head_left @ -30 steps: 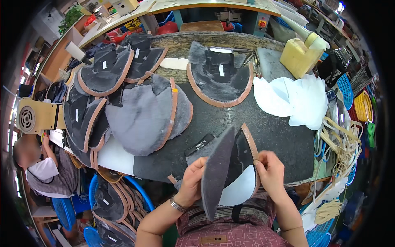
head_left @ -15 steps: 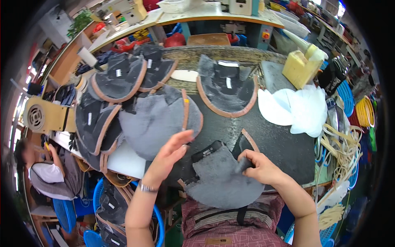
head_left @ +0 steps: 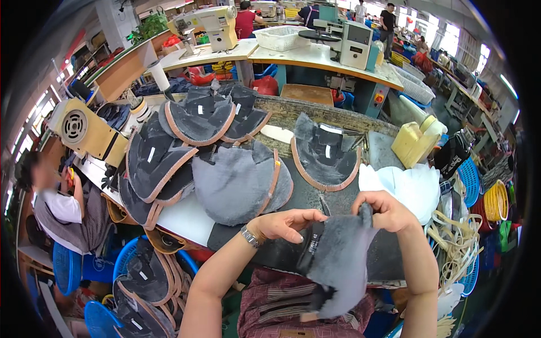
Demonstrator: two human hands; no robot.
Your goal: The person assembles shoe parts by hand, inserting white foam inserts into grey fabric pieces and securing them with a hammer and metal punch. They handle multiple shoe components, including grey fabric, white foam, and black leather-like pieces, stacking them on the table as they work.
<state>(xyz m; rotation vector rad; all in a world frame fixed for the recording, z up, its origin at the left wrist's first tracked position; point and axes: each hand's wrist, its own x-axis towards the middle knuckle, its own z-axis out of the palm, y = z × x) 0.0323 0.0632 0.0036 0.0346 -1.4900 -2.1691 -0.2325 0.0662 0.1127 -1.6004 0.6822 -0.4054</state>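
We faced a dark worktop [head_left: 389, 256] bearing overlapped white sheets [head_left: 420, 188]. Our fleecy grey panel [head_left: 341, 259] hung at its near edge. Our right grip [head_left: 389, 211] pinched the panel's upper corner; our left grip [head_left: 284, 225], spread, was near its left side, above a silver wristwatch [head_left: 249, 236].

Small pale lettering stands on the black strip [head_left: 310, 247] at the edge of the fuzzy grey piece [head_left: 344, 262] in the foreground, and bolder white lettering runs slantwise across a black bag [head_left: 452, 153] at the right, though the strip's print is too blurred to read with certainty. Small white labels [head_left: 328, 151] sit on the curved black pieces [head_left: 313, 159] on the worktop and on those in the blue basket [head_left: 120, 259] at the lower left; whether they bear any print cannot be told.
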